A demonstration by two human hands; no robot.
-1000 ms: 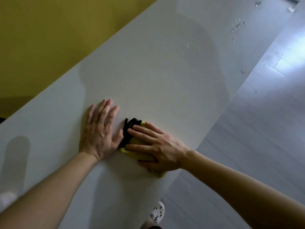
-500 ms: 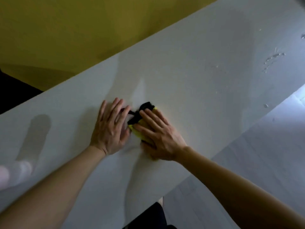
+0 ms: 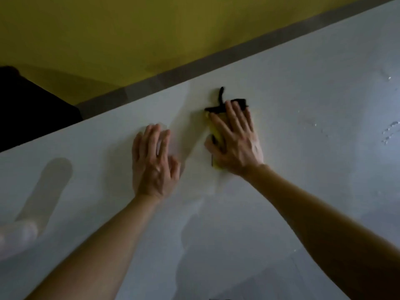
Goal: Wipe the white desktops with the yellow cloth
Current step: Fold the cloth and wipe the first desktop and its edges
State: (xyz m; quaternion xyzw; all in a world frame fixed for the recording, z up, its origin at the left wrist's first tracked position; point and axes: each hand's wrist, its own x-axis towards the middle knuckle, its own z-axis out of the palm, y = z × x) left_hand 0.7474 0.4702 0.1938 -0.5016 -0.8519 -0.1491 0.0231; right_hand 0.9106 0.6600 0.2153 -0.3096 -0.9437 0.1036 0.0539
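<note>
Two hands flat on the white desktop (image 3: 303,161), centre frame: your right hand (image 3: 236,144) presses the yellow cloth (image 3: 215,132), fingers straight, near the far edge. Left hand (image 3: 153,165) rests open beside it. Mid-wipe, prob. Next: sweep w/ pressure toward the droplets (image 3: 390,131), right of frame.

- Dim overall, colours muted; cooler, brighter light fell on desktop (image 3: 303,161) from the right.
- Soft shadows lay lower-mid + far left.
- Left hand (image 3: 154,163) & right hand (image 3: 237,140) were motion-blurred, esp. fingertips.
- Droplets (image 3: 389,132) at right edge glinted faintly.
- Bottom-left corner was washed-out, unfocused.
</note>
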